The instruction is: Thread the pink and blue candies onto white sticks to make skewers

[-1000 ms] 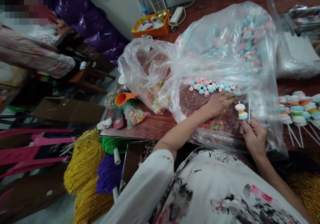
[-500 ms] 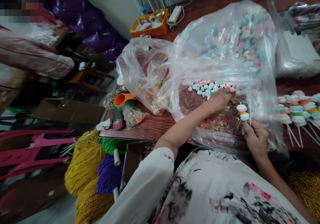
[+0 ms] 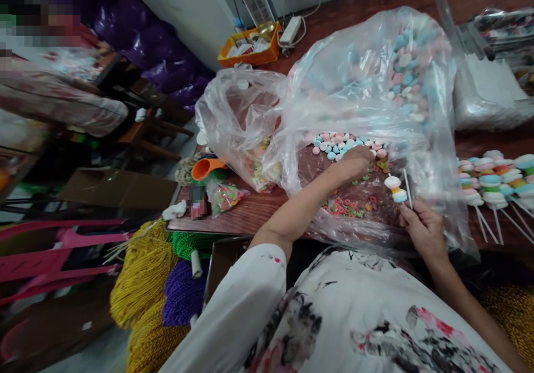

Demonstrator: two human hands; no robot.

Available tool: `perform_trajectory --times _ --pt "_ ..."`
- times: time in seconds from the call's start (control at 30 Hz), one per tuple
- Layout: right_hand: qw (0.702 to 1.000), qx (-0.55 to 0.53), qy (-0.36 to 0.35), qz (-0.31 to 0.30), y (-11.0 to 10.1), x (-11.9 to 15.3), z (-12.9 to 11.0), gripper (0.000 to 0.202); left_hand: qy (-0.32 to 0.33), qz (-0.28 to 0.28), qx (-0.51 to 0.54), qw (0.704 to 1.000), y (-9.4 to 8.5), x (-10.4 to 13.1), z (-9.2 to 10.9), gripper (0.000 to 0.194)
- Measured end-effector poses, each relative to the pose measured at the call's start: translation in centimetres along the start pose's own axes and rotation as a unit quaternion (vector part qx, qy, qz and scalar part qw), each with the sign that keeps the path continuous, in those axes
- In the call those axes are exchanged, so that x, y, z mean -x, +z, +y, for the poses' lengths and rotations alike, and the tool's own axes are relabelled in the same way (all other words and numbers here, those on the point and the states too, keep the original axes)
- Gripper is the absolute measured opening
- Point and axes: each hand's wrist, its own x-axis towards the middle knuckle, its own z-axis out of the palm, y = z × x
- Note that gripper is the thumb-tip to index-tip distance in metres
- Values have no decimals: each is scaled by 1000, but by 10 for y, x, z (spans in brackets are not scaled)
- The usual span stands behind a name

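Note:
My left hand point(image 3: 359, 160) reaches over the pile of pink, white and blue candies point(image 3: 334, 144) on the plastic; its fingertips are hidden among them. My right hand point(image 3: 425, 225) is closed on a white stick point(image 3: 408, 188) and a short stack of candies point(image 3: 395, 188), white on top, yellow-orange in the middle, pale blue below. Small red and green rings point(image 3: 344, 207) lie below my left forearm. A large clear bag point(image 3: 359, 73) holding more pastel candies is behind my hands. Finished-looking candy sticks point(image 3: 494, 181) lie to the right of my right hand.
Left of the big bag are another clear bag point(image 3: 237, 112), an orange scoop point(image 3: 206, 167) and a small bag of rings point(image 3: 225, 198). An orange tray point(image 3: 250, 56) and a power strip point(image 3: 291, 31) sit at the back. A person sits at the far left.
My left hand has shifted slightly left over the candy pile. My right hand and the candy stack have moved a little left, and the stack tilts more. The view has shifted slightly.

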Motion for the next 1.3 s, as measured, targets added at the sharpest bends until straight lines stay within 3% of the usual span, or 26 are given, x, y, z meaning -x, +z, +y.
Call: perform_trajectory --times 0.1,0.2,0.27,0.3,0.4,0.43,0.5,0.57,0.73,0.8,0.9,1.13,1.3 --pt "999 23 -25 0 1 2 -2 32 6 40 35 999 8 11 2 18" --pt "998 40 -50 2 3 2 -4 28 -7 105 199 974 16 29 5 15" --pt "997 52 -64 3 4 3 -5 27 -42 161 370 914 17 43 9 10" --pt "996 60 -70 0 5 3 -7 27 -61 185 457 868 16 51 11 8" --pt "992 82 -94 -20 8 7 -13 25 -98 215 642 730 11 74 21 28" --pt "990 87 -105 -27 9 9 -17 24 -101 218 674 698 10 81 24 33" --pt "986 94 -132 -35 11 13 -23 23 -97 236 697 671 10 93 29 36" --pt "981 105 -162 -37 13 16 -30 21 -79 282 671 681 13 103 34 33" --pt "957 175 -229 -39 14 18 -39 20 23 406 485 775 19 118 44 13" --pt "957 175 -229 -33 15 19 -39 21 66 433 400 805 21 123 48 4" --pt "974 126 -186 -20 19 22 -35 19 105 471 317 817 23 128 53 9" --pt "989 77 -118 -36 32 26 -28 29 18 458 284 842 25 135 53 6" --pt "993 41 -108 -38 39 27 -27 29 34 430 300 851 25 135 57 10"
